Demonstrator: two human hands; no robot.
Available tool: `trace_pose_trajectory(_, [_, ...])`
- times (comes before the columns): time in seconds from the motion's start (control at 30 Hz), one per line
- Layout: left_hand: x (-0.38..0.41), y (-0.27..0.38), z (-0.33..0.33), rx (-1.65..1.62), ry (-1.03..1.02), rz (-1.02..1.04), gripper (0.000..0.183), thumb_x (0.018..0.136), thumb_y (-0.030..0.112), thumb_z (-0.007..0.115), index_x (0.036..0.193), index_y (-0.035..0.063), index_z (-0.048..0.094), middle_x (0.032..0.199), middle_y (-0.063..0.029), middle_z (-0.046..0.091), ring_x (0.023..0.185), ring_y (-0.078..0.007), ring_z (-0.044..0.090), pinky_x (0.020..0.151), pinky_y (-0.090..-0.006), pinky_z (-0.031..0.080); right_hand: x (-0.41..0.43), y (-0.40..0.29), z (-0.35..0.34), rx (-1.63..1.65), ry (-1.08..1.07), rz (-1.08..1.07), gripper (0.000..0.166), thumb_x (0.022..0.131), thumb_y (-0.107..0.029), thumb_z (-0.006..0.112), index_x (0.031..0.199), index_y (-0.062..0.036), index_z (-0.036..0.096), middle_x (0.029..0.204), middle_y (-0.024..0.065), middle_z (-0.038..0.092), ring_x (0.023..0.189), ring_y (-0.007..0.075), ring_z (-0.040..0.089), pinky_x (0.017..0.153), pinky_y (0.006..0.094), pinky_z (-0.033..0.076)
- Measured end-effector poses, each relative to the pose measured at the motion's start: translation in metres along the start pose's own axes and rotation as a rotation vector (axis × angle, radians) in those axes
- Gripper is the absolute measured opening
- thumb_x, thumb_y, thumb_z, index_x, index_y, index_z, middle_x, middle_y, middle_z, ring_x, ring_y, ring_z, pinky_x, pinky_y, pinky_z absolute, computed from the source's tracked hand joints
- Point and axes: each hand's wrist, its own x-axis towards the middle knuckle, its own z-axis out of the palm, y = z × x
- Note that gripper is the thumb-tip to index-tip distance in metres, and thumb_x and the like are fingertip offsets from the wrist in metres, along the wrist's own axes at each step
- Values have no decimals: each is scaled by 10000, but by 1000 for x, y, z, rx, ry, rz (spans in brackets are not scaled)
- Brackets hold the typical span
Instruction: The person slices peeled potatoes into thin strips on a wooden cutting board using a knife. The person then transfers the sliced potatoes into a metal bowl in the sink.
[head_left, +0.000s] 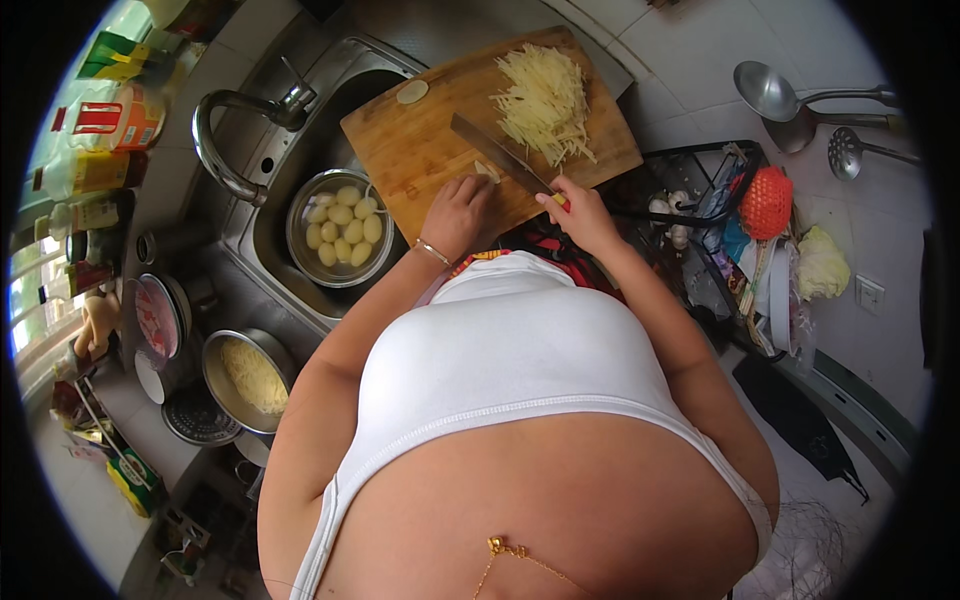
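My right hand (579, 212) grips the handle of a kitchen knife (504, 155), its broad blade lying across a wooden cutting board (420, 161). My left hand (456, 214) rests at the board's near edge, left of the blade, fingers bent over pale slices (486, 171), probably potato; whether it grips them is hidden. A heap of shredded potato (546, 101) lies on the board beyond the knife. One thin round slice (412, 91) sits alone near the far left edge.
Left of the board, a metal bowl of peeled potatoes (341, 225) stands in the sink (259, 232) under a curved faucet (214, 142). A pot of shreds (253, 375) is farther left. On the right are a black wire rack (697, 217) and hanging ladles (769, 90).
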Motion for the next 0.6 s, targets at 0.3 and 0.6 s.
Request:
trace_pose_trajectory(0.3, [-1, 0, 0, -9, -7, -11, 377, 835, 22, 632, 1211, 36, 655, 1222, -94, 620, 1114, -305, 587, 957, -405, 501, -2, 1, 8, 46, -66, 39, 294, 974, -306, 699, 978, -24, 616, 618, 79, 647, 532, 180, 623, 524, 328, 475])
trace_pose_trajectory(0.6, [-1, -1, 0, -13, -19, -16, 400, 834, 24, 635, 1233, 43, 647, 1229, -90, 614, 1118, -304, 582, 958, -406, 500, -1, 11, 5, -45, 53, -6, 313, 971, -337, 692, 1012, -35, 619, 629, 110, 651, 573, 247, 664, 561, 372, 494])
